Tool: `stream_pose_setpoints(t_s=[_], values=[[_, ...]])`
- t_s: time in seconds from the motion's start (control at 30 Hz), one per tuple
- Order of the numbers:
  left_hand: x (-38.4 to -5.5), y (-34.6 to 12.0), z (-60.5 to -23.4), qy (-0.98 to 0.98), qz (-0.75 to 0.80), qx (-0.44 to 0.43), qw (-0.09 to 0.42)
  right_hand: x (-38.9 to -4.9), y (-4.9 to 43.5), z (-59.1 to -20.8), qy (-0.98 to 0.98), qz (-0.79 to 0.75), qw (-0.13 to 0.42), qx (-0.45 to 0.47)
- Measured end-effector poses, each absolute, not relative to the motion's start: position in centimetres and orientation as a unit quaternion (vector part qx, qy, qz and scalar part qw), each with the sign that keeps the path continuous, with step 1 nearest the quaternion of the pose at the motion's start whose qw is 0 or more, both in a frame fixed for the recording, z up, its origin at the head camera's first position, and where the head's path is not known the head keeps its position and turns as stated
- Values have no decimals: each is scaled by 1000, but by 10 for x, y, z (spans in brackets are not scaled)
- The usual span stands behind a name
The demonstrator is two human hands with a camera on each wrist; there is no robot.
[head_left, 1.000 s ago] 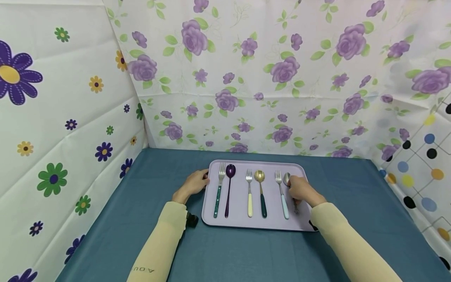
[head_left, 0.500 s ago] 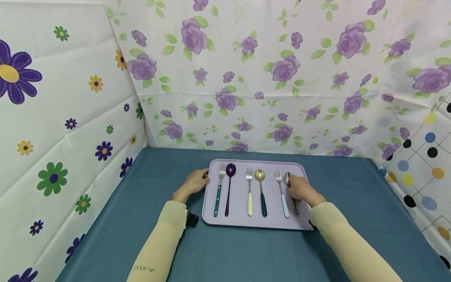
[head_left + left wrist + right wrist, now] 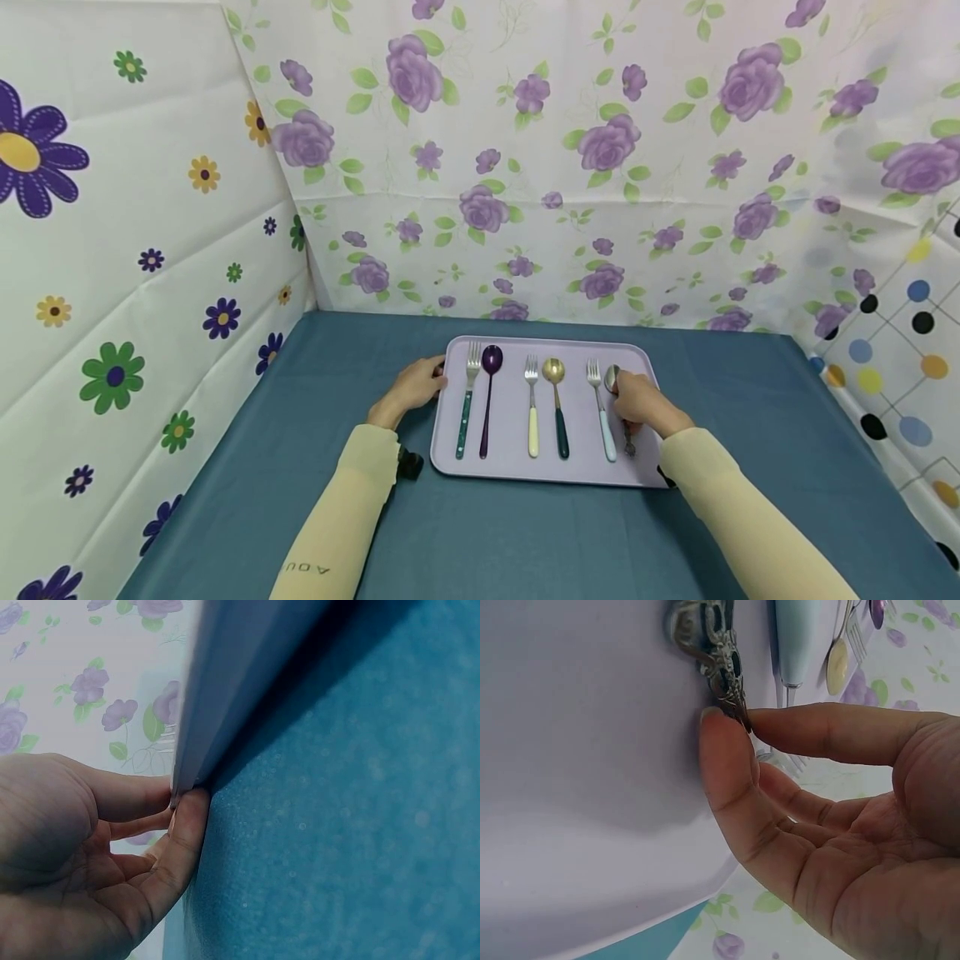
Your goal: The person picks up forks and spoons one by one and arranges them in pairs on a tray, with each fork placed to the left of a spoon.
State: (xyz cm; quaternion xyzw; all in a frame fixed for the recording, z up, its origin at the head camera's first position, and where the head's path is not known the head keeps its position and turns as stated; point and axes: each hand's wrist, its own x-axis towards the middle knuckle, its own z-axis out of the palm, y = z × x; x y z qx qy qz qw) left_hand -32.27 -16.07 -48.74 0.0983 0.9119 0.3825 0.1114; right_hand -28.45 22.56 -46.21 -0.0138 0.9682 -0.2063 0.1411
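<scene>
My left hand (image 3: pixel 411 390) pinches the left rim of a pale lilac tray (image 3: pixel 510 467). In the left wrist view the thumb lies on one side of the rim and a fingertip on the other. On the tray's right side, my right hand (image 3: pixel 647 402) holds a metal spoon (image 3: pixel 611 378) between thumb and finger. Its dark ornate handle (image 3: pixel 726 664) shows in the right wrist view, while the hand covers the spoon's middle. Just left of it lies a fork with a light blue handle (image 3: pixel 607 437).
Also on the tray lie a cream-handled fork (image 3: pixel 533 429), a gold spoon with a dark green handle (image 3: pixel 554 372), a green-handled fork (image 3: pixel 464 425) and a purple spoon (image 3: pixel 492 360). Blue cloth (image 3: pixel 480 542) covers the table; a floral sheet (image 3: pixel 555 167) hangs behind.
</scene>
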Motion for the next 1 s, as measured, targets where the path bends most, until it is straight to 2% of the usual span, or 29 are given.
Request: stream_pose_setpoints(t_s=[0.37,0.53,0.73,1.0], values=[[-322,-160,-487,911,385,97,109,-287,228,-462,963,-225,150,-9],[-322,-159,-488,910,390,92,110,-286,232,-462,964,-232,131,-10],[-322,-158,-488,902,406,106,102,-284,239,-460,968,-236,76,-49],[-322,-157,-482,919,373,113,60,-292,247,-463,959,-249,-7,-133]])
